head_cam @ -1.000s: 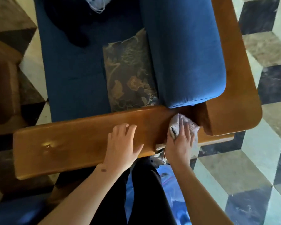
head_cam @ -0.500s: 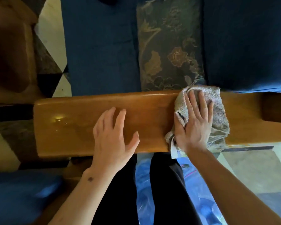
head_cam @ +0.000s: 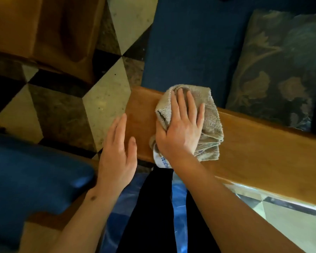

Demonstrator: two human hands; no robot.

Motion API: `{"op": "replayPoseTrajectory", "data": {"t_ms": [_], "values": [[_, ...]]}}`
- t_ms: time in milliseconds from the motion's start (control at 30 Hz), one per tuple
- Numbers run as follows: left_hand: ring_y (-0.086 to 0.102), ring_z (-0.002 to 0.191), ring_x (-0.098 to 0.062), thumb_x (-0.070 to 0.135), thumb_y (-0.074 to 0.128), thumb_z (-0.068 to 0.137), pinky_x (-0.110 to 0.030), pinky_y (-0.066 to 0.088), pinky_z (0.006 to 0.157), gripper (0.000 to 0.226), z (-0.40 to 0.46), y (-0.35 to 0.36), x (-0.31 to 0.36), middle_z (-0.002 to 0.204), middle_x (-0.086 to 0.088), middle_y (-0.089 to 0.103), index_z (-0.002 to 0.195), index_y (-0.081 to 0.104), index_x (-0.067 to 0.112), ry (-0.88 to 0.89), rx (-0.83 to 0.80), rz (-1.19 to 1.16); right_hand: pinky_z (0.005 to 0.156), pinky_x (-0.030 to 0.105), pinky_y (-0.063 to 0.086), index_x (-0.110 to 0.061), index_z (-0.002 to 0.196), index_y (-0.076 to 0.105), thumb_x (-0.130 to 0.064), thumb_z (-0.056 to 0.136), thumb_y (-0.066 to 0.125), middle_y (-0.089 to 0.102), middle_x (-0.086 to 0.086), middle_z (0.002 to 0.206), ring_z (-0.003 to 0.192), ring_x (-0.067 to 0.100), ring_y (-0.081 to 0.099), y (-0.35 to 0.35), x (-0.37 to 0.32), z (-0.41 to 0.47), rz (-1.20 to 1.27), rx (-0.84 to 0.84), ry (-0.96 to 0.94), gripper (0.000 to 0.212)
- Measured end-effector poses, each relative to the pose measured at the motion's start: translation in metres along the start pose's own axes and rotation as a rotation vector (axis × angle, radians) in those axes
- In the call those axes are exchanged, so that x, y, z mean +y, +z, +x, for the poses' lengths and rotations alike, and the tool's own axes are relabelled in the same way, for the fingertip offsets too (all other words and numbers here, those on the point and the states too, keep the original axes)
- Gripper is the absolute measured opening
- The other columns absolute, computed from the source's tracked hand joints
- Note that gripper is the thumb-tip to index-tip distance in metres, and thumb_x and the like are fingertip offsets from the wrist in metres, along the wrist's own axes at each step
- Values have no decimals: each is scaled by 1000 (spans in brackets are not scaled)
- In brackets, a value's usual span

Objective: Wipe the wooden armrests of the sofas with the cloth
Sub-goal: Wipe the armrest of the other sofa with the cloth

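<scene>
Pressing down with straight, spread fingers, the right hand (head_cam: 181,128) lies flat on the folded grey cloth (head_cam: 206,114), which sits near the left end of the wooden armrest (head_cam: 259,147) (one corner of the cloth hangs over the near edge). The left hand (head_cam: 117,152) is open too, fingers straight, at the armrest's left end. Beyond the far edge lie a blue seat cushion (head_cam: 190,42) and a patterned pillow (head_cam: 281,66)
</scene>
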State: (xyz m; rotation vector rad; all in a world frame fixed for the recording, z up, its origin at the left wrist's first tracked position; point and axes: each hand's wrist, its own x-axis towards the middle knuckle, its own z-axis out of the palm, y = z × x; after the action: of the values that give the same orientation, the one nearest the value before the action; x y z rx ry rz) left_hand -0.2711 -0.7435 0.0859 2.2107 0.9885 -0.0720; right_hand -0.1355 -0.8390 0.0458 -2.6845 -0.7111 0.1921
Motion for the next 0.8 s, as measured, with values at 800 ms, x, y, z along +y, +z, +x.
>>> {"op": "replayPoseTrajectory", "data": {"t_ms": [800], "values": [[16,151,-41,17,60,93,-67,27,114,68,-37,40,38,163,-22,22,155,33,24,-9,-62,375,128,55,11,-26,155,41,-57,94,56,36,-2,165,157,21,20,-57,150,5,1,-434,-1087,70]]}}
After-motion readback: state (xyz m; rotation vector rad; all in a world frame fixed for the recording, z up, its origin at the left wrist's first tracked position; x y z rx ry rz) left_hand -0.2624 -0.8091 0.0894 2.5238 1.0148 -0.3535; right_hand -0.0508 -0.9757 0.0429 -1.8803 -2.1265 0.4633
